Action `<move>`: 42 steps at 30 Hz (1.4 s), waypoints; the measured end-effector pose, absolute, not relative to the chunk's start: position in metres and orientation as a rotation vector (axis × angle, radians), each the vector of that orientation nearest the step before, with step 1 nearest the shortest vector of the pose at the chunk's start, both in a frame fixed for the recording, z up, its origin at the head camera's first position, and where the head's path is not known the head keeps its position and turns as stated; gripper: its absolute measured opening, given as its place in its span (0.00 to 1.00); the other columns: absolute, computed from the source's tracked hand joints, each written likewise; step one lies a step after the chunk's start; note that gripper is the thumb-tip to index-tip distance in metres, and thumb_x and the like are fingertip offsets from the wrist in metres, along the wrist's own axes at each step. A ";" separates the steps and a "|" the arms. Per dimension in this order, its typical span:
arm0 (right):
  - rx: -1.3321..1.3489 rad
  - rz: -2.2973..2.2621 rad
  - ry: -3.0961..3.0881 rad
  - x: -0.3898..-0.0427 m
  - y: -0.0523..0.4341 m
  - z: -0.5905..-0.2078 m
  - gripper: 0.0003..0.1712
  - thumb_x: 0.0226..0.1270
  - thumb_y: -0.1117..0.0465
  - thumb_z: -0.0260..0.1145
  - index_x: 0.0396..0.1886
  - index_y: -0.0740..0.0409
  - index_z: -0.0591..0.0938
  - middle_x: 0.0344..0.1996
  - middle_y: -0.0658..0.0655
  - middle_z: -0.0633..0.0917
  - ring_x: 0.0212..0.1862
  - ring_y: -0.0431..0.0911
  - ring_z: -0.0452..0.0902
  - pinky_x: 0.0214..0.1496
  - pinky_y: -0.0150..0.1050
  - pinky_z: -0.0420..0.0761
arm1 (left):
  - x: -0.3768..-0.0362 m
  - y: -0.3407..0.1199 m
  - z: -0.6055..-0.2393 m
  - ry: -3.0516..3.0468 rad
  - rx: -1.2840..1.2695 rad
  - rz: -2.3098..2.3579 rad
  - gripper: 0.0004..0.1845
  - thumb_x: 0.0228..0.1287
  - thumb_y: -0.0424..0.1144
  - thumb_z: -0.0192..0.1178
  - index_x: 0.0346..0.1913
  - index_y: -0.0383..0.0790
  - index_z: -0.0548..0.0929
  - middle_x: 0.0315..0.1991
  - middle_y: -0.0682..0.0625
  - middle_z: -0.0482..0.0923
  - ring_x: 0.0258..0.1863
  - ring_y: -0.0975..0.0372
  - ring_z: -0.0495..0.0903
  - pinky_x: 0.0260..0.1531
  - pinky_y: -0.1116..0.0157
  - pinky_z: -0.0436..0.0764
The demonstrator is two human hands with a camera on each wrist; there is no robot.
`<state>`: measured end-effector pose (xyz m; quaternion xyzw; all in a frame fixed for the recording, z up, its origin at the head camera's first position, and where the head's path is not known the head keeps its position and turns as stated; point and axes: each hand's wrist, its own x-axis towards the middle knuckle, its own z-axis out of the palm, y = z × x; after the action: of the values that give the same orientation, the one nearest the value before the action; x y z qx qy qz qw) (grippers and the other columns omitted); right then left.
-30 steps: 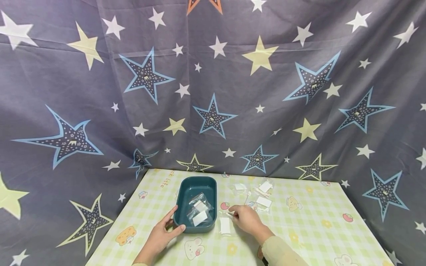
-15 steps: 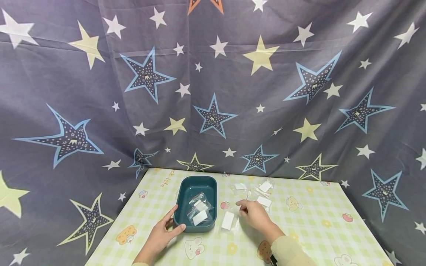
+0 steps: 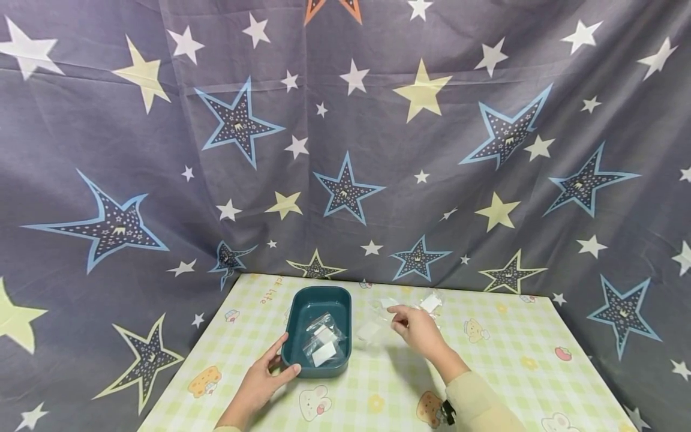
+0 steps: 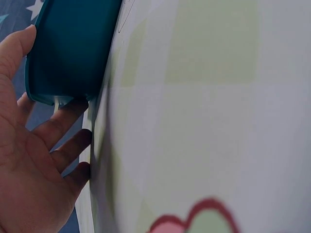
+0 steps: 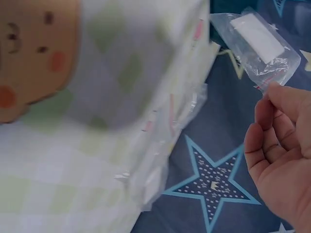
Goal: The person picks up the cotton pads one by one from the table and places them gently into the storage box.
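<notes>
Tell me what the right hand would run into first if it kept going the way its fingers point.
Probably the teal tray: the right hand, pinching a clear bag off the table, points left toward its right wall. Depth is uncertain; hand and bag may pass above the rim.

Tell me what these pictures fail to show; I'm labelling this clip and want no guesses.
- Pad inside the clear packet pinched by the right hand: any print is too small in the head view and blurred in the right wrist view.
- Packets in the teal tray: they overlap, so their count is unclear in the head view.
- Left hand: the tray wall hides its thumb tip in the left wrist view.
</notes>
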<state>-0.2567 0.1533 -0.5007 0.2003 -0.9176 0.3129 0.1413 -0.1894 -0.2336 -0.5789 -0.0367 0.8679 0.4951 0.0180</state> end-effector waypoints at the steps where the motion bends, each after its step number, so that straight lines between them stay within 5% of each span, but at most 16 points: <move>1: 0.577 0.919 -2.644 -0.258 0.154 -0.497 0.17 0.68 0.69 0.75 0.56 0.58 0.90 0.31 0.48 0.92 0.31 0.38 0.84 0.36 0.34 0.83 | -0.189 -0.233 -0.579 2.695 -0.114 1.539 0.47 0.65 0.60 0.74 0.84 0.63 0.65 0.75 0.30 0.73 0.72 0.38 0.78 0.70 0.39 0.79; 9: 0.550 1.128 -2.602 -0.263 0.153 -0.467 0.20 0.71 0.66 0.74 0.62 0.58 0.88 0.34 0.50 0.93 0.30 0.34 0.77 0.34 0.30 0.78 | -0.187 -0.232 -0.576 2.683 -0.111 1.564 0.47 0.66 0.58 0.74 0.84 0.62 0.64 0.76 0.29 0.71 0.73 0.37 0.76 0.72 0.40 0.77; 18: 0.540 1.520 -2.564 -0.260 0.126 -0.451 0.22 0.73 0.63 0.73 0.65 0.58 0.86 0.40 0.54 0.93 0.37 0.38 0.83 0.39 0.30 0.80 | -0.186 -0.233 -0.574 2.693 -0.122 1.540 0.47 0.66 0.58 0.74 0.84 0.61 0.64 0.76 0.29 0.71 0.73 0.37 0.76 0.72 0.40 0.77; 27: 0.627 1.675 -2.553 -0.258 0.089 -0.459 0.22 0.74 0.64 0.73 0.65 0.59 0.86 0.40 0.57 0.93 0.39 0.39 0.84 0.44 0.29 0.82 | -0.187 -0.233 -0.573 2.698 -0.110 1.516 0.47 0.66 0.59 0.74 0.84 0.63 0.63 0.76 0.29 0.71 0.72 0.37 0.77 0.71 0.39 0.78; 35: 0.680 1.738 -2.632 -0.256 0.070 -0.478 0.23 0.76 0.65 0.70 0.68 0.60 0.83 0.40 0.57 0.93 0.34 0.37 0.82 0.31 0.32 0.82 | -0.190 -0.234 -0.576 2.714 -0.105 1.492 0.47 0.66 0.60 0.74 0.84 0.65 0.64 0.75 0.29 0.72 0.72 0.37 0.78 0.71 0.38 0.77; 42: 0.732 1.645 -2.663 -0.255 0.061 -0.493 0.21 0.74 0.66 0.71 0.64 0.62 0.85 0.40 0.58 0.93 0.38 0.37 0.86 0.41 0.30 0.85 | -0.190 -0.235 -0.578 2.714 -0.101 1.510 0.46 0.66 0.59 0.74 0.84 0.65 0.64 0.74 0.30 0.74 0.72 0.38 0.78 0.72 0.38 0.76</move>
<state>-0.2551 0.0606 -0.4926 0.2275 -0.8279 0.5114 -0.0364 -0.1895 -0.2353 -0.5777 -0.0327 0.8733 0.4857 0.0172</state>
